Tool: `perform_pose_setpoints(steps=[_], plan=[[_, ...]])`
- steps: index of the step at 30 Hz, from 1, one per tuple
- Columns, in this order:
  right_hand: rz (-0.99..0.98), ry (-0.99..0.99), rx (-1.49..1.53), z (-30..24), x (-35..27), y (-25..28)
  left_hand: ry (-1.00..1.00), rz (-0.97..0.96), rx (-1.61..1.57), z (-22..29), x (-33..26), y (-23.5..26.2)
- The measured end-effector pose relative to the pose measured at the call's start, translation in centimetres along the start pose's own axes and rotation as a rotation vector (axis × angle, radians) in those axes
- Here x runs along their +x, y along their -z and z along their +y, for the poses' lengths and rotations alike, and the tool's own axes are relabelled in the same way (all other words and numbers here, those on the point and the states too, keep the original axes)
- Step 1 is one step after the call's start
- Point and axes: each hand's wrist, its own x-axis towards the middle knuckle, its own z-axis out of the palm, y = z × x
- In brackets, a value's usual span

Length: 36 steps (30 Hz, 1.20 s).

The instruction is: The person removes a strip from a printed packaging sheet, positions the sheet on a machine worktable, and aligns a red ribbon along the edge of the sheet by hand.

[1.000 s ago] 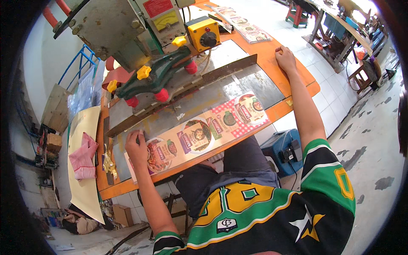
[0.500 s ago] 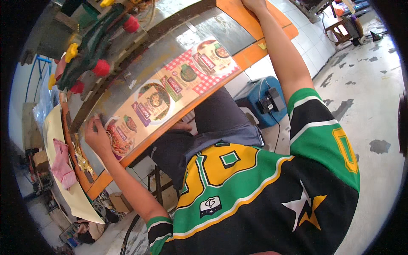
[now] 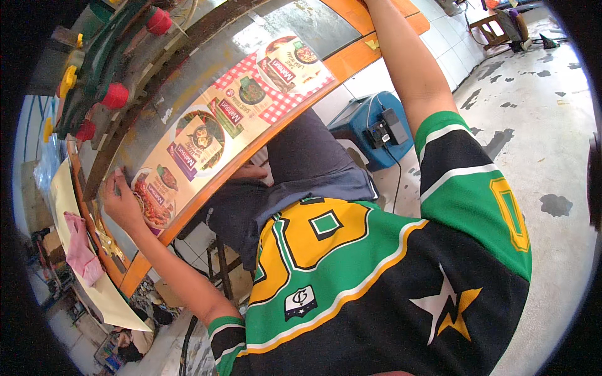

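Note:
A long glossy printed sheet, with pictures of food bowls and a red-and-white checked part, lies along the near side of a wood-edged table with a dark, worn top. My left hand rests at the sheet's left end, its fingers stretched out and a little apart, with nothing seen in them. Whether it presses on the sheet's edge I cannot tell. My right arm reaches out past the table's right end, over the orange wooden border. The upper picture edge cuts off my right hand, so its fingers are hidden.
A dark green frame with red knobs and yellow clamps stands at the table's far left. Beside the left end, a pink cloth lies on a cream sheet. A blue box with black adapters sits below the right side.
The whole view has shifted, so table and sheet appear farther left and higher. My left hand stays by the sheet's left end. My right hand has slipped out past the upper edge.

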Motion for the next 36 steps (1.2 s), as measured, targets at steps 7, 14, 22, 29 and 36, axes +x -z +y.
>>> perform_pose_setpoints(steps=[7, 14, 22, 29, 36], plan=[[-0.008, -0.016, 0.025, -0.4, 0.3, -0.2, -0.009, -0.009, 0.098, -1.0, 0.8, 0.2], [-0.025, 0.010, 0.017, 0.1, 0.5, -0.5, -0.025, -0.022, 0.073, -1.2, 0.6, 0.2], [-0.008, 0.034, -0.029, 0.9, 1.0, -0.8, -0.001, -0.020, 0.035, -0.3, 0.6, 0.3], [-0.028, -0.002, -0.010, 0.4, 0.9, -0.9, 0.003, 0.010, 0.045, -1.1, 0.5, 0.0], [-0.021, 0.005, -0.010, 0.4, 0.9, -0.8, -0.006, 0.011, 0.007, -0.4, 0.5, 0.1]])
